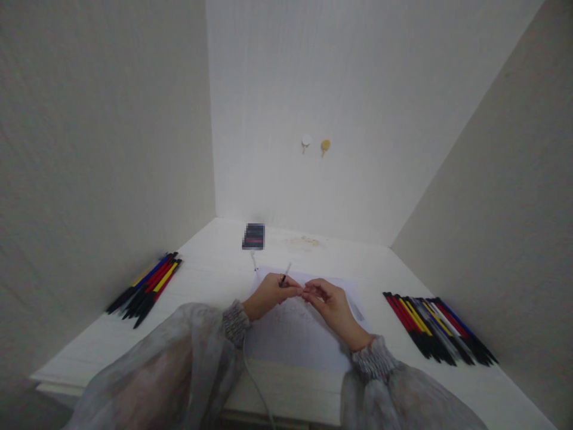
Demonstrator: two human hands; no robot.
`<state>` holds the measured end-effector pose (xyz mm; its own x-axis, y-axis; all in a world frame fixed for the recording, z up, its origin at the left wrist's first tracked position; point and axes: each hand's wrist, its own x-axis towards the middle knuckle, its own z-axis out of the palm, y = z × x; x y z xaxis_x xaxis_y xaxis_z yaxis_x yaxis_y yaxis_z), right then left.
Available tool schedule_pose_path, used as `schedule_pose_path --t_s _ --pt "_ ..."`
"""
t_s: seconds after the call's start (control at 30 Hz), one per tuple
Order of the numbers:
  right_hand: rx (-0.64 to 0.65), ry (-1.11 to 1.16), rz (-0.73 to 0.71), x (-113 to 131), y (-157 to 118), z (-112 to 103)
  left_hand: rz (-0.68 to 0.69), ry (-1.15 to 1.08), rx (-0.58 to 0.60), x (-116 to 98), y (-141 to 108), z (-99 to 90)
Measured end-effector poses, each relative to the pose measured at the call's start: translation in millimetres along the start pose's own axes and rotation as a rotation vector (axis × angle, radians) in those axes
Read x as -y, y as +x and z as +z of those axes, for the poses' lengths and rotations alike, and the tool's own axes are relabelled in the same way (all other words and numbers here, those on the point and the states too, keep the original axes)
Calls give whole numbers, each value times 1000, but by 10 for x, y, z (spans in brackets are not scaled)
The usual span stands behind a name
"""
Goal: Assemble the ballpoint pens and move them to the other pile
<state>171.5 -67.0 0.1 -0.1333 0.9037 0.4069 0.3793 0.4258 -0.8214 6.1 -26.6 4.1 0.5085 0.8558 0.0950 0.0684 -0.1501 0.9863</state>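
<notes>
My left hand (272,290) is closed, with a slim pen-like piece (287,270) sticking up between its fingers, pale at the upper end and dark lower down. My right hand (332,304) pinches with thumb and forefinger. The fingertips of both hands meet over the white paper sheet (299,349). Whatever sits between them is too small to make out. Faint marks show on the sheet below the hands.
Marker-like pens with black ends lie in a left bunch (152,283) and a right row (436,328). A dark, blurred rectangular object (254,237) stands at the back. A white cable (257,382) hangs by my left sleeve. Two hooks (325,145) are on the back wall.
</notes>
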Motion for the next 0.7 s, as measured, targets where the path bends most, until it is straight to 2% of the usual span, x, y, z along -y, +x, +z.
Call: schedule_pose_path --t_s 0.1,0.2,0.3,0.37,0.43,0.5,0.6,0.7 --pt "13 -103 -87 28 -10 3 -28 -15 -9 -13 2 4" --pt "-6 -166 -104 84 21 -75 -54 -53 -37 -10 15 10" --pt "-147 -406 -29 91 76 -320 -63 -80 -73 2 30 2" --pt "-215 -685 106 37 93 -552 -66 -87 -114 12 39 -10" --pt "-161 -890 300 -58 77 -776 -64 -92 -152 20 46 -25" --pt "-41 -966 434 -168 33 -935 -61 -100 -170 25 52 -36" --pt "121 -995 509 -297 -38 -1007 -60 -121 -173 32 54 -43" --pt "156 -997 518 -329 -63 -937 -56 -138 -164 43 52 -43"
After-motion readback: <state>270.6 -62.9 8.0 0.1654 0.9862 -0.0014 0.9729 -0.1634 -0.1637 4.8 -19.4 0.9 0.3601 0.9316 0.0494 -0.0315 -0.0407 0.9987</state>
